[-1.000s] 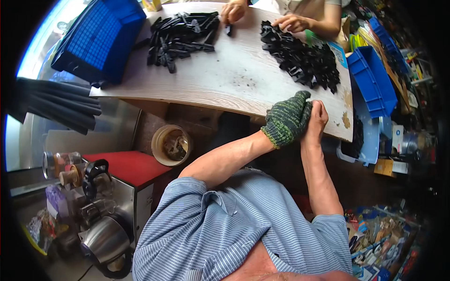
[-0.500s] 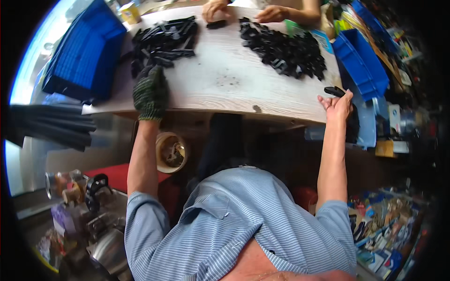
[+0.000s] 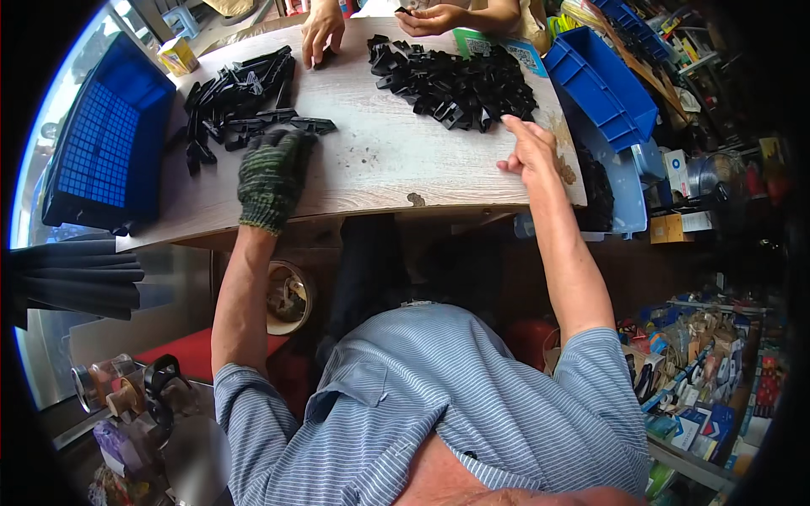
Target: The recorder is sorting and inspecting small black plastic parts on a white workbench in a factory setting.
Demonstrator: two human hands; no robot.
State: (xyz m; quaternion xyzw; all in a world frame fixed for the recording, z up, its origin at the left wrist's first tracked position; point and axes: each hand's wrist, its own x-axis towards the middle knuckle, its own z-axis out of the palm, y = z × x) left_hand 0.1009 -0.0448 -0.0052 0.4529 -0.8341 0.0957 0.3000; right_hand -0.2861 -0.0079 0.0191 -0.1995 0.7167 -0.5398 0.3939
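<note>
My left hand (image 3: 274,179), in a dark green knitted glove with black fingers, rests at the near edge of a heap of long black plastic parts (image 3: 245,88). Its dark fingertips touch or nearly touch one part and blend with it, so their grip is unclear. Bare, my right hand (image 3: 533,150) hovers over the right side of the table (image 3: 380,173), forefinger stretched out and nothing seen in it. Just beyond that finger lies a pile of smaller black plastic parts (image 3: 456,88).
Across the table are another person's hands (image 3: 322,32), one at a black piece, the other holding one. A blue crate (image 3: 126,126) stands left, a blue bin (image 3: 601,88) right. Black pieces lie in a light-blue tub (image 3: 624,190) past the right edge; a bucket (image 3: 288,297) is below.
The black part in my right hand is gone from it, and that hand has moved toward the right-hand pile. The other person's hands have shifted. The view has swung, moving the table leftward.
</note>
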